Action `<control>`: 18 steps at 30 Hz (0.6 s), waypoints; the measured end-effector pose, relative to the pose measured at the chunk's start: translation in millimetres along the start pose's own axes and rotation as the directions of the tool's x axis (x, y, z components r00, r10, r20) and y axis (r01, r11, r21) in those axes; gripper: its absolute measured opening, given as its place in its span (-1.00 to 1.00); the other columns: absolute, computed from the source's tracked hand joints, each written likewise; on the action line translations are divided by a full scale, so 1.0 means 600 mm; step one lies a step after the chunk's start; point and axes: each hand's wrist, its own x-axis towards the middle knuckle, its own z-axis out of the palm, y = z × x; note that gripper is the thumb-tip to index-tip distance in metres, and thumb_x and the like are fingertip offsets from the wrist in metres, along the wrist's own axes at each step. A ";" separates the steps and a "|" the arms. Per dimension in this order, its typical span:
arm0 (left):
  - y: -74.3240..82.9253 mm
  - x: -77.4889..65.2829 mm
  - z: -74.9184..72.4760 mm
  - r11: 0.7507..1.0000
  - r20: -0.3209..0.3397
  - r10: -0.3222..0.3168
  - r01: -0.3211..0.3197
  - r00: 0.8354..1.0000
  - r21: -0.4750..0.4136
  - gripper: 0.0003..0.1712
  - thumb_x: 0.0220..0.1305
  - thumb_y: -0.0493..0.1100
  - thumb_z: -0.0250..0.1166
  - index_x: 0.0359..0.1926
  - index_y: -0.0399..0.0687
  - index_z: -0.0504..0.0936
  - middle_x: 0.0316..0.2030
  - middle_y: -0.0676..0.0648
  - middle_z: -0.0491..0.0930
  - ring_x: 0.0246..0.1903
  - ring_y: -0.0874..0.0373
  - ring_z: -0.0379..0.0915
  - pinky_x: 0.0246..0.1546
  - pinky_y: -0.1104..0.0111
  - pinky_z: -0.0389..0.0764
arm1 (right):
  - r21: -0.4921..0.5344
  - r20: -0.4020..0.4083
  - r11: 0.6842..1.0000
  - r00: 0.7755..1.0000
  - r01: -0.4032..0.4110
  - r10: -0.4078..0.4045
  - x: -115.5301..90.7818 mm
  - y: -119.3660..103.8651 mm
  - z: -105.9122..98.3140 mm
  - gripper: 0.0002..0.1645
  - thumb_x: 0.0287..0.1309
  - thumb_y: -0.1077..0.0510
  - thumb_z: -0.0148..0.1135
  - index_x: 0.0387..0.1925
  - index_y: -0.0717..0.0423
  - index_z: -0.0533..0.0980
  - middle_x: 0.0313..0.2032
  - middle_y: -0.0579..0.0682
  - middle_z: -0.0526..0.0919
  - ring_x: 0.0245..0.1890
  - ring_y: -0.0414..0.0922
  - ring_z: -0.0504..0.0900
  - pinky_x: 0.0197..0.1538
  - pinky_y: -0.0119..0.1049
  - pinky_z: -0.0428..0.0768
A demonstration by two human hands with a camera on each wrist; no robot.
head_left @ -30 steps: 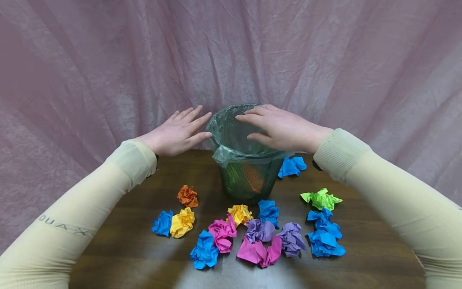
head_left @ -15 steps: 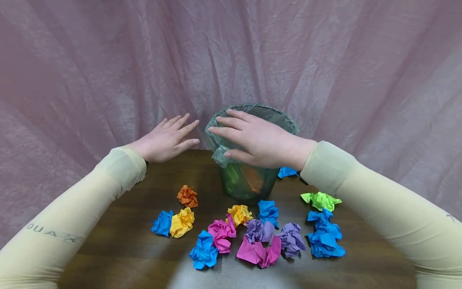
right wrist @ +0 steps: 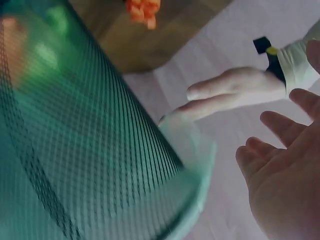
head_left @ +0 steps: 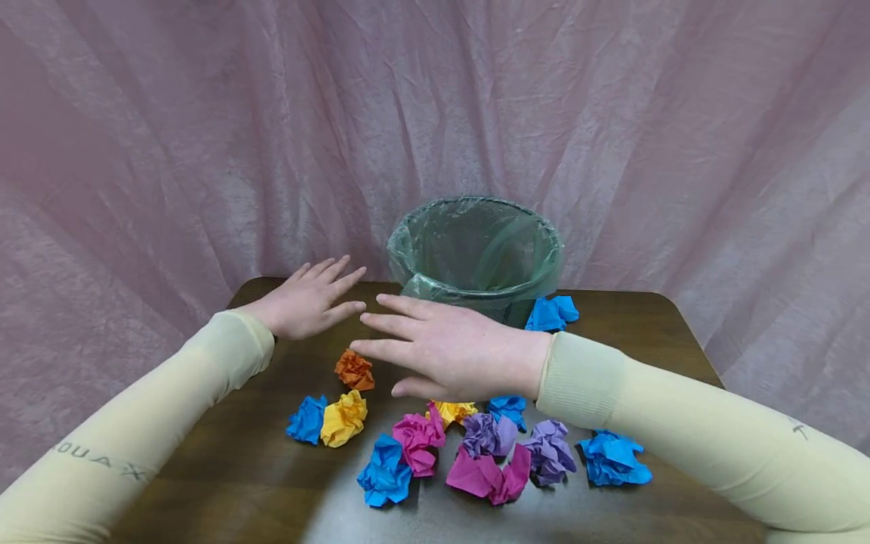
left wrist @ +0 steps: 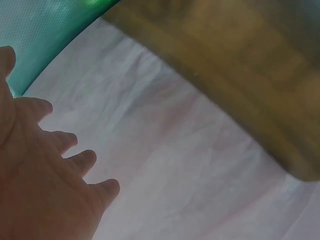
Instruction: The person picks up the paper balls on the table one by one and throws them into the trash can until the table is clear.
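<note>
My left hand (head_left: 306, 304) hovers with fingers spread and straight, left of the mesh wastebasket (head_left: 479, 293), holding nothing. In front of the basket, my right hand (head_left: 451, 351) reaches leftward, palm down and fingers extended, also without anything in it. An orange crumpled paper ball (head_left: 354, 370) lies just below and left of its fingertips. A green plastic liner (head_left: 421, 285) is folded over the basket's rim. Through the mesh in the right wrist view, green paper (right wrist: 47, 50) and orange paper (right wrist: 14, 45) show inside. The right hand hides the basket's lower part in the head view.
Crumpled papers lie about the brown table (head_left: 231, 483): blue (head_left: 384, 472), yellow (head_left: 343, 419), pink (head_left: 492, 476), purple (head_left: 549, 452), and another blue one (head_left: 615, 459) under the right forearm. One blue paper (head_left: 552, 313) sits behind the basket's right side. A pink curtain (head_left: 435, 98) hangs behind.
Both hands have come down and nearer. The right hand has swept left from over the basket's opening to in front of it, while the left shifted left. The papers have not moved.
</note>
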 end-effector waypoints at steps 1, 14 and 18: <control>0.001 -0.001 0.008 1.000 0.006 0.002 -0.002 1.000 -0.002 -0.12 0.55 0.38 -0.12 0.64 0.01 0.02 0.59 -0.31 -0.10 0.55 -0.31 -0.20 0.44 -0.30 -0.14 | -0.001 0.012 1.000 1.000 0.006 -0.006 0.000 -0.004 0.008 -0.18 0.46 -0.29 0.08 0.59 -0.12 0.17 0.56 0.04 0.15 0.59 0.09 -0.05 0.55 -0.14 -0.05; 0.011 -0.001 0.117 0.999 0.087 0.008 -0.004 0.996 -0.048 -0.13 0.54 0.34 -0.02 0.63 0.00 0.06 0.58 -0.29 -0.05 0.53 -0.35 -0.14 0.41 -0.33 -0.08 | -0.007 0.095 0.999 0.995 0.042 -0.042 -0.004 -0.024 0.115 -0.16 0.45 -0.34 0.05 0.60 -0.16 0.17 0.58 0.04 0.12 0.58 0.12 -0.02 0.55 -0.04 0.00; 0.016 0.000 0.143 0.996 0.129 -0.008 0.019 0.992 -0.090 -0.12 0.52 0.33 0.02 0.63 0.02 0.06 0.59 -0.29 -0.08 0.52 -0.39 -0.16 0.39 -0.33 0.00 | 0.038 0.099 0.999 0.995 0.019 -0.023 -0.009 -0.026 0.140 -0.15 0.43 -0.34 0.09 0.59 -0.17 0.18 0.57 0.03 0.13 0.58 0.11 0.00 0.54 -0.06 0.04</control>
